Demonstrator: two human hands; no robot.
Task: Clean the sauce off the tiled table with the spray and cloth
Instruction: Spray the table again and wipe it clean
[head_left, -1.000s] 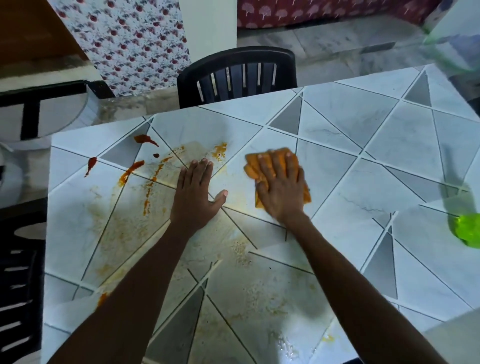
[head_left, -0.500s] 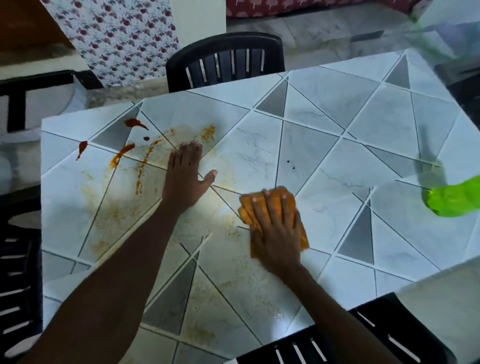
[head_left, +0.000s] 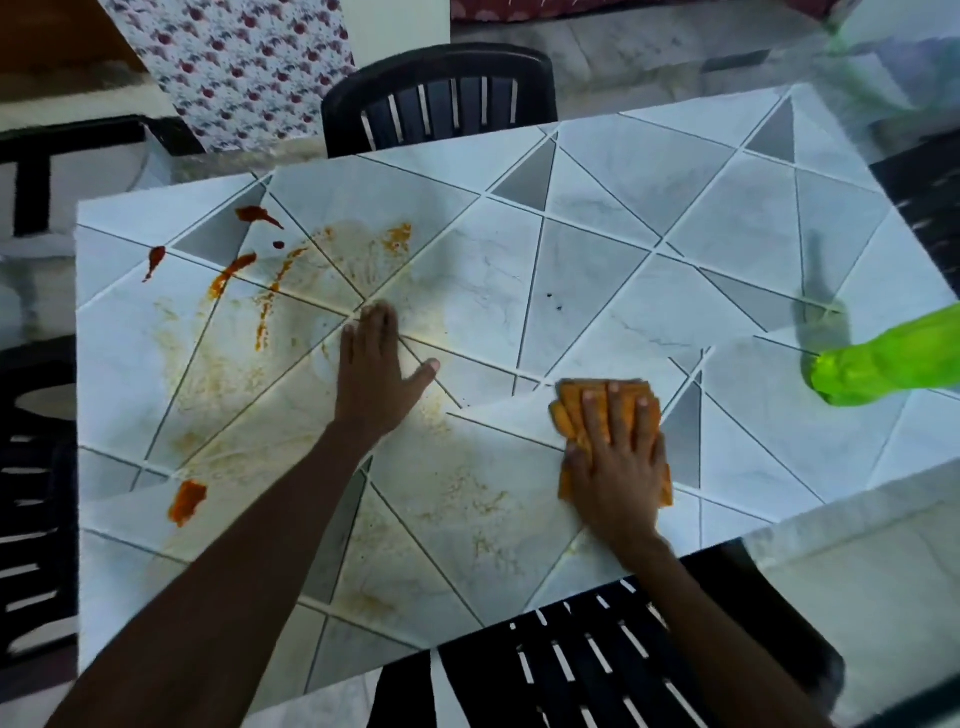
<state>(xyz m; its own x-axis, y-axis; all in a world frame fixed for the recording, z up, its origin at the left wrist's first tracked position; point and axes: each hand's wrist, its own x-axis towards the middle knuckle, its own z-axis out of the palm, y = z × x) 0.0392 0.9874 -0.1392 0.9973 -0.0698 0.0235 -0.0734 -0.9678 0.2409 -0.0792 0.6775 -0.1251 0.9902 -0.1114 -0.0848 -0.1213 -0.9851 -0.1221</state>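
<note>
At 3 o'clock, your spray bottle (head_left: 883, 364): only part of the green body shows, the rest cut off by the right edge. At 4 o'clock, your cloth (head_left: 574, 415): orange, mostly covered by your right hand (head_left: 618, 457), its outline under the palm hidden. At 6 to 7 o'clock, both your forearms (head_left: 218, 582): cut off at the bottom edge. At 6 o'clock, the near chair (head_left: 597, 665): dark slats only, remainder cut off below. At 12 o'clock, the far chair (head_left: 441, 98): backrest only, seat hidden behind the table (head_left: 727, 218). At 1 o'clock, a green smear (head_left: 857, 47): blurred, not identifiable. Near centre, dark specks (head_left: 551, 300) on a tile: too small to tell.
</note>
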